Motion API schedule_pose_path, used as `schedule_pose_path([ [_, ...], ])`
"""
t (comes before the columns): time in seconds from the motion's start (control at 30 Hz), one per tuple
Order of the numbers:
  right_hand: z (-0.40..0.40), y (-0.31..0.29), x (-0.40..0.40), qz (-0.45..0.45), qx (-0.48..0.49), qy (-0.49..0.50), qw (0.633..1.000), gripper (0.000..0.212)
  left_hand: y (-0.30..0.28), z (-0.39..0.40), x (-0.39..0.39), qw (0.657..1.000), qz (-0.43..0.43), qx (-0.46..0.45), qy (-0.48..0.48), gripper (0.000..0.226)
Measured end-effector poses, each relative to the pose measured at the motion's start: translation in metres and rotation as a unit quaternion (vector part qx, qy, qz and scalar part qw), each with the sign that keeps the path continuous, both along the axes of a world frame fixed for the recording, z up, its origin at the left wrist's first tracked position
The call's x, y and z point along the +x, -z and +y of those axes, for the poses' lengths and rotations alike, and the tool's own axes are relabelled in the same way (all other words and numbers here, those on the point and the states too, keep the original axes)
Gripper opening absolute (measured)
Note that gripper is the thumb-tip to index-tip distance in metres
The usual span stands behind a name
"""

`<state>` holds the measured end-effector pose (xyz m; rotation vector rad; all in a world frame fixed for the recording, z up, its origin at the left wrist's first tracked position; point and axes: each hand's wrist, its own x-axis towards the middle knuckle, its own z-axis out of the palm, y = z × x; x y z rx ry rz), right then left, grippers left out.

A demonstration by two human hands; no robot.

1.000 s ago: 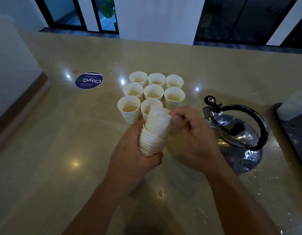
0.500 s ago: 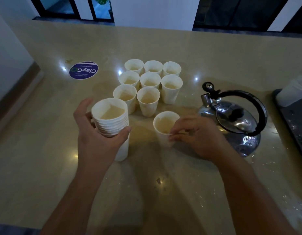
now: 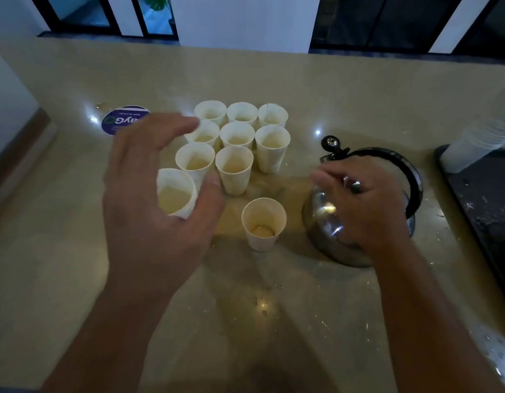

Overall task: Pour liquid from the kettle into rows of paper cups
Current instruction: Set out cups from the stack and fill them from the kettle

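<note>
Left hand [image 3: 157, 211] spread wide over the stack [image 3: 176, 194], holding nothing; right hand [image 3: 367, 205], loosely curled, over the kettle [image 3: 325, 219] at 3 o'clock. We could easily knock the lone cup [image 3: 263, 222].

Kettle and paper cups on beige counter

Shiny steel kettle [image 3: 325, 222] with black arched handle, upright at right. Eight white cups [image 3: 240, 137] clustered upright in rows, pale liquid inside. Lone cup [image 3: 263, 222] nearer, just left of kettle. Cup stack [image 3: 176, 194] at left.
</note>
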<state>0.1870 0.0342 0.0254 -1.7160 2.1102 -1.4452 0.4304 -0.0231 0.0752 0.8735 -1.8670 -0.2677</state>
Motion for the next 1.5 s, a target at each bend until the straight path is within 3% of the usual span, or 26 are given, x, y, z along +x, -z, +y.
schedule_pose_path([
  [0.17, 0.006, -0.006, -0.014, 0.002, -0.136, 0.204, 0.969, 0.012, -0.002, -0.002, -0.065, 0.99, 0.007, 0.072, 0.122, 0.026],
  [0.3, 0.008, 0.006, -0.032, -0.035, -0.064, 0.277, 0.958, 0.025, 0.01, -0.02, -0.124, 0.962, -0.083, 0.203, 0.164, 0.029],
  [0.5, 0.01, 0.0, -0.044, -0.165, 0.002, 0.262, 0.951, 0.02, 0.031, -0.052, -0.177, 0.921, -0.266, 0.218, 0.183, 0.054],
  [0.7, 0.01, -0.003, -0.042, -0.265, -0.032, 0.243, 0.932, 0.01, 0.033, -0.06, -0.193, 0.909, -0.299, 0.2, 0.211, 0.037],
  [0.87, 0.015, -0.016, -0.042, -0.266, -0.044, 0.201, 0.942, 0.012, 0.019, -0.056, -0.182, 0.922, -0.262, 0.199, 0.206, 0.034],
  [1.17, 0.025, -0.074, -0.036, -0.163, -0.023, 0.08, 0.983, 0.019, -0.016, -0.042, -0.132, 0.955, -0.077, 0.216, 0.189, 0.036],
  [1.5, 0.019, -0.095, -0.014, -0.11, 0.046, 0.019, 0.993, 0.022, -0.014, -0.032, -0.096, 0.952, -0.06, 0.26, 0.15, 0.039],
])
